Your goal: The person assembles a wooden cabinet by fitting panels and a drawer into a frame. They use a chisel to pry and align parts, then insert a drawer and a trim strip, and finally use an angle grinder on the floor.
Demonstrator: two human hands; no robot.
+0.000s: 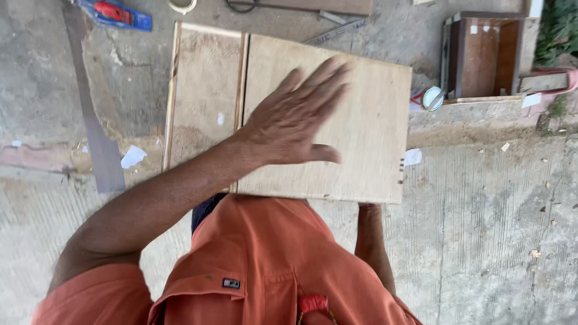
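Orange shirt (253, 271) | L hand (289, 120) fingers spread flat on plywood panel (367, 132) | R hand hidden, can't tell

Outdoor carpentry yard, plywood panels (325, 120) on concrete ground (494, 229), wooden cabinet (481, 54), blue power tool (114, 13)

Left hand (295, 120) flat on plywood panel (367, 120), fingers spread; right hand hidden beneath panel's near edge. Second board (201, 90) directly left of panel, edges touching. Tape measure (431, 98) just right of panel; wooden box (481, 57) farther right.
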